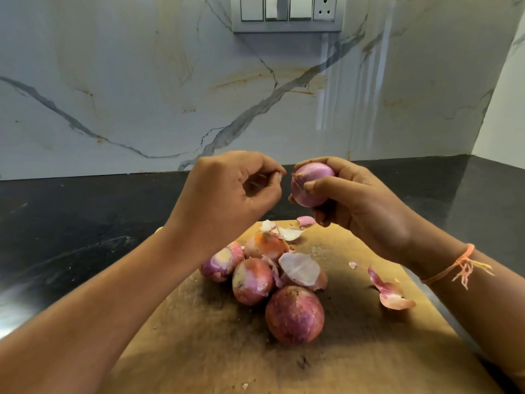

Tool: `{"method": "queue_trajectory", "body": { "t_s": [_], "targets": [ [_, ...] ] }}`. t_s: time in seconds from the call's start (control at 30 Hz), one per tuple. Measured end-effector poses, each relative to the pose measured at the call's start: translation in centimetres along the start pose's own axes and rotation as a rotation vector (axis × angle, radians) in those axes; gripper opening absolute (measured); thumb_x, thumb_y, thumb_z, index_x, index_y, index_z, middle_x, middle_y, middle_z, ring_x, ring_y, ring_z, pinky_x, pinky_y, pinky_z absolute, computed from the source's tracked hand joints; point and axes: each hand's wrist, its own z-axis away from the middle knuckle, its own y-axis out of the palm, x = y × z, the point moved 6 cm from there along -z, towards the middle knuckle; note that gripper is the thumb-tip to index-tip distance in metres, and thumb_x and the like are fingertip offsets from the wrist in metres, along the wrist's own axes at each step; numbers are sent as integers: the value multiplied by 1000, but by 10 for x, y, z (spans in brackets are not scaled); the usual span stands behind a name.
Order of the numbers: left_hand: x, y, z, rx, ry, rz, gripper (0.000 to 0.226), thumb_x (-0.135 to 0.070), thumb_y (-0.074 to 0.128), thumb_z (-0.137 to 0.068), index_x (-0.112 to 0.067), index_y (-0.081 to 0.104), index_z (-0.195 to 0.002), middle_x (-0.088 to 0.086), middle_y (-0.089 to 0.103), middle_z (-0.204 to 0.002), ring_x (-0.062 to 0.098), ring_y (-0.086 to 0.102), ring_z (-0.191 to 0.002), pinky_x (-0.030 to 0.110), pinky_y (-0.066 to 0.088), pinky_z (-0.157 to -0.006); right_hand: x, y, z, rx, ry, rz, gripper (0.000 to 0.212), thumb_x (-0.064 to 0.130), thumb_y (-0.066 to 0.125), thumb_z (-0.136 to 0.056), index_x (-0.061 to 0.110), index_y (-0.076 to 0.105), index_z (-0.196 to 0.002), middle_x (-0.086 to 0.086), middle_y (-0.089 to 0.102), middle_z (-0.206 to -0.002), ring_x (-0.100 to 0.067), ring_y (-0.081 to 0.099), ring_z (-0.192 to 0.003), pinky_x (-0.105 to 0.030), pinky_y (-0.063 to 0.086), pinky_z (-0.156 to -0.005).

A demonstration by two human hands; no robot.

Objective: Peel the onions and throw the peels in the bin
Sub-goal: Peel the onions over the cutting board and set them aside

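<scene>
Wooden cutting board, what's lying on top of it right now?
Several round red onions cluster on the worn wooden cutting board, with loose pink and white peels among and right of them. The left forearm hides its left edge.

1. A glossy marble-look wall (pixel 142 81) with grey and tan veins fills the back.
2. A grey switch panel (pixel 287 12) with a socket (pixel 324 8) sits high on it.
3. Pale light streaks reflect below the panel.
4. A black stone counter (pixel 71 223) meets the wall.
5. A plain side wall (pixel 505 109) stands at right.
</scene>
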Motion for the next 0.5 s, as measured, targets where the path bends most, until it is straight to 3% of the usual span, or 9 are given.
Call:
{"method": "queue_trajectory", "body": {
  "t_s": [0.17,0.33,0.5],
  "targets": [
    [-8,6,2,68,82,49,25,-11,66,-82,-12,72,-106,-7,69,-91,3,66,-83,13,55,-73,0,1,0,15,-8,32,36,34,56,-76,16,62,-106,-20,66,-99,-28,51,-79,-20,42,-53],
    [-5,7,3,56,65,69,20,-10,66,-82,-12,74,-100,-6,71,-87,3,67,-79,17,56,-69,0,3,0,26,-4,78,39,39,52,-77,17,61,-108,-7,64,-87,-10,53,-64,-18,40,-51],
    [-6,10,5,61,42,54,15,-18,63,-83,-11,74,-89,-5,72,-80,6,67,-70,26,56,-64,-2,5,1,21,15,98,40,41,51,-75,15,59,-105,-3,62,-82,-9,53,-62,-19,39,-49]
  ]
}}
